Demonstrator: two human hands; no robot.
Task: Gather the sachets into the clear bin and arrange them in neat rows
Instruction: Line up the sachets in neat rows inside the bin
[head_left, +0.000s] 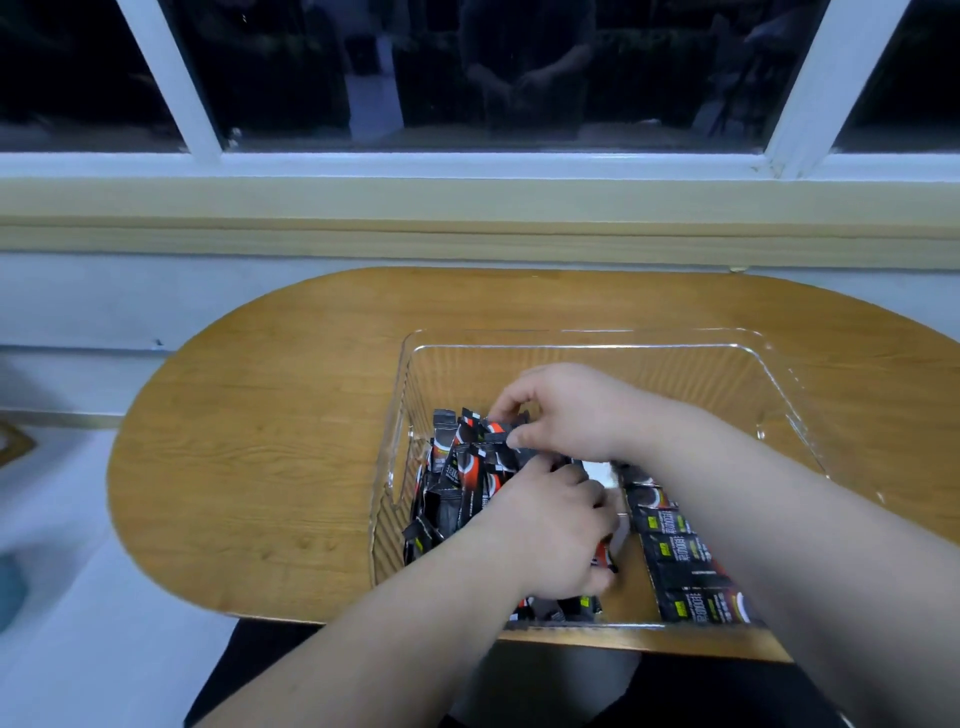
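Inside the clear bin (649, 358) on the worktop (260, 415), our right hand (566, 410) pinches upright sachets (457, 467); just beside it, our left hand (545, 535) curls around more.

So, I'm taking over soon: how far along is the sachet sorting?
Gathering looks done: no sachets show on the table outside the clear bin. One flat row lies along its right side. In hand: the left hand and right hand grip the jumbled bunch at left. That bunch is left to arrange.

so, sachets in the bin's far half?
No: the sachets crowd the near half of the clear bin; its far half holds none.
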